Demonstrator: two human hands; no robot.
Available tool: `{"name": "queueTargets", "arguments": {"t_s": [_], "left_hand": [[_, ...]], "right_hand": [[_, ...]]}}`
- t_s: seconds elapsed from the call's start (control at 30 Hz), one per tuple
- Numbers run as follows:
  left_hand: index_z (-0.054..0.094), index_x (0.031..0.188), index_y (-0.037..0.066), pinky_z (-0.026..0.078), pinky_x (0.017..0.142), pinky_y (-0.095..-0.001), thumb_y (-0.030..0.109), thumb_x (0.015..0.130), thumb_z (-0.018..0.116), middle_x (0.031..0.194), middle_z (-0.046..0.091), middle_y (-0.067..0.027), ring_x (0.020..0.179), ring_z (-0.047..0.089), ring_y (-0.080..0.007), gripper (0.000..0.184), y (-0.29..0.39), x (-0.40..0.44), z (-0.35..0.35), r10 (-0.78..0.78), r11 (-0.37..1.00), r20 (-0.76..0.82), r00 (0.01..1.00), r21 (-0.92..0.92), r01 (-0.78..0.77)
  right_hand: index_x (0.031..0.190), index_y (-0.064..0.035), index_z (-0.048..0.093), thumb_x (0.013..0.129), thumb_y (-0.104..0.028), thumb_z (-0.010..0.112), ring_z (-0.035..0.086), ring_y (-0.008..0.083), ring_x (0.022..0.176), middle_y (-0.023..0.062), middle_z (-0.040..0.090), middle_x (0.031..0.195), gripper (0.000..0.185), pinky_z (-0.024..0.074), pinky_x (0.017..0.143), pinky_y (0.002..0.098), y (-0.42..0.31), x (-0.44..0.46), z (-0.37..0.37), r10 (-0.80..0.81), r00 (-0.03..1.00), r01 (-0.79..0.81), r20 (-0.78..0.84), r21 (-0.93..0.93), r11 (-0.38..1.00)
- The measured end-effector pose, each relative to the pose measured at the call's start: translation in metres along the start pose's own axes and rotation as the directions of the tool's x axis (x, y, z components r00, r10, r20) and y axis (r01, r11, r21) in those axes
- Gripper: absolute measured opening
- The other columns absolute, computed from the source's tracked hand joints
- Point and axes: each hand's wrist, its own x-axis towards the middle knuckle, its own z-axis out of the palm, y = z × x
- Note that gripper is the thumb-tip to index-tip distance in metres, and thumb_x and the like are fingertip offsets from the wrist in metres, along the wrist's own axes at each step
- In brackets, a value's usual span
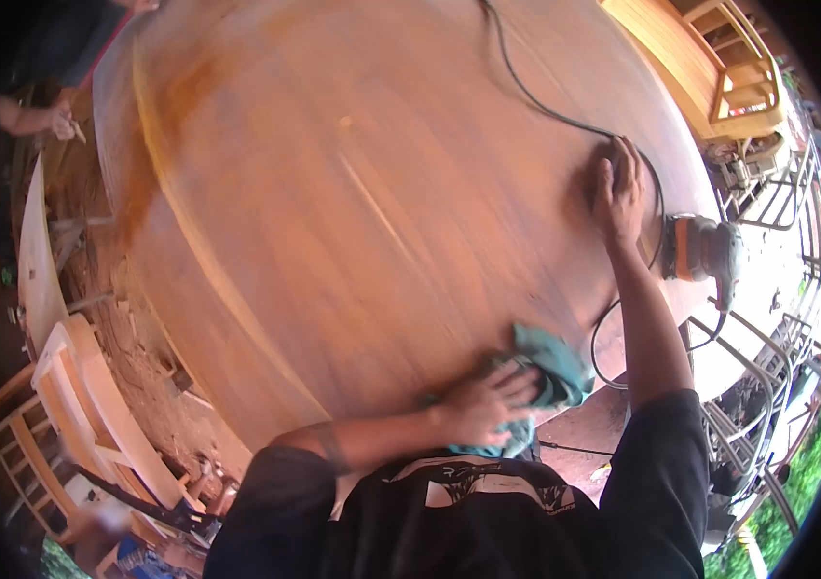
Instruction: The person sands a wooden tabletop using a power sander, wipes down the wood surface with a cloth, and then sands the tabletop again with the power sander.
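My left hand (490, 403), slightly blurred, is on a crumpled green cloth (550, 365) at the near edge of a large wooden tabletop (333, 241). Parts of the cloth stick out around the fingers, and some of it hangs by my shirt. Farther right, my right hand (621, 198) lies on the wood with its fingers stretched out and holds nothing. A black cord (546, 108) runs close by that hand. Just right of my forearm, an orange and grey power sander (695, 249) rests near the tabletop's right edge.
Another person's hand (61, 121) is beyond the left edge, holding a small thing I cannot make out. A wooden bench (102, 415) stands at the lower left, and wooden furniture (734, 72) at the upper right. Metal frames (767, 376) crowd the right side.
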Motion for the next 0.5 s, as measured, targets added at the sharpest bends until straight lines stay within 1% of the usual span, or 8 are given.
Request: {"name": "queueTargets", "arguments": {"t_s": [0.07,0.13,0.2,0.23,0.27,0.37,0.47,0.5], "left_hand": [[0.063,0.128,0.019,0.024,0.113,-0.0579,0.056,0.074,0.069,0.129,0.058,-0.0197,0.131,0.044,-0.0368,0.065,-0.047,-0.02,-0.087,-0.304,0.93,-0.079,0.949,0.19,0.314],[0.065,0.121,0.015,0.043,0.095,-0.0491,0.045,0.068,0.079,0.112,0.061,-0.0187,0.107,0.055,-0.0345,0.062,-0.106,-0.044,-0.175,-0.629,0.733,-0.321,0.708,0.059,0.677],[0.057,0.133,0.013,0.044,0.094,-0.0461,0.043,0.082,0.07,0.114,0.059,-0.0224,0.107,0.056,-0.0382,0.061,-0.203,-0.12,-0.234,-0.718,0.487,-0.566,0.405,0.006,0.873],[0.051,0.142,0.021,0.042,0.097,-0.0448,0.051,0.088,0.061,0.122,0.057,-0.0232,0.112,0.055,-0.038,0.063,-0.281,-0.2,-0.253,-0.621,0.563,-0.665,0.414,-0.012,0.826],[0.044,0.146,0.03,0.039,0.103,-0.0457,0.058,0.091,0.052,0.129,0.056,-0.0223,0.119,0.052,-0.0392,0.062,-0.309,-0.247,-0.277,-0.78,0.036,-0.626,-0.016,-0.07,0.997],[0.042,0.146,0.035,0.033,0.109,-0.047,0.061,0.092,0.047,0.134,0.054,-0.0221,0.126,0.048,-0.0417,0.061,-0.298,-0.238,-0.246,-0.64,-0.151,-0.768,0.015,0.146,0.978],[0.045,0.146,0.025,0.024,0.112,-0.0588,0.055,0.09,0.056,0.142,0.047,-0.0247,0.136,0.036,-0.0446,0.065,-0.195,-0.122,-0.179,-0.675,0.327,-0.622,0.397,0.23,0.917],[0.045,0.146,0.023,0.025,0.113,-0.0576,0.055,0.089,0.057,0.142,0.045,-0.0266,0.136,0.034,-0.0464,0.067,-0.149,-0.076,-0.15,-0.655,0.355,-0.576,0.488,0.336,0.873]], "right_hand": [[0.135,-0.0103,0.053,0.097,-0.031,0.051,0.044,0.0344,0.133,0.0143,0.049,0.143,0.043,0.0333,0.112,0.0437,0.005,-0.001,0.004,-0.012,1.0,0.012,-0.023,0.027,1.0],[0.135,-0.0101,0.053,0.097,-0.03,0.05,0.043,0.0333,0.134,0.0131,0.049,0.143,0.043,0.0319,0.113,0.0433,-0.001,-0.001,0.0,0.028,1.0,-0.028,-0.001,-0.015,0.999],[0.134,-0.0093,0.053,0.098,-0.027,0.048,0.043,0.0323,0.134,0.0123,0.048,0.143,0.04,0.0309,0.113,0.0419,0.003,-0.001,0.004,0.02,1.0,-0.021,-0.023,-0.033,0.999],[0.134,-0.0093,0.053,0.098,-0.026,0.048,0.043,0.0325,0.134,0.0123,0.049,0.143,0.04,0.0313,0.113,0.042,0.003,-0.001,0.005,0.02,0.999,-0.021,-0.034,-0.031,0.999],[0.134,-0.0092,0.053,0.098,-0.025,0.048,0.044,0.0326,0.133,0.0123,0.049,0.142,0.039,0.0317,0.113,0.0421,0.002,-0.002,0.006,0.023,0.999,-0.024,-0.045,-0.027,0.999],[0.132,-0.009,0.053,0.097,-0.022,0.048,0.045,0.0329,0.131,0.0127,0.05,0.141,0.037,0.0331,0.112,0.0423,0.001,0.003,0.004,0.0,0.998,0.001,-0.067,0.012,1.0],[0.131,-0.0082,0.053,0.096,-0.022,0.05,0.045,0.0331,0.133,0.0133,0.05,0.141,0.038,0.0333,0.112,0.0434,-0.002,-0.009,-0.001,-0.045,0.997,0.045,-0.066,0.009,0.999],[0.131,-0.008,0.053,0.096,-0.023,0.05,0.044,0.0331,0.134,0.0135,0.049,0.142,0.038,0.033,0.112,0.044,-0.002,-0.01,-0.001,-0.106,0.991,0.107,-0.076,0.002,0.994]]}}
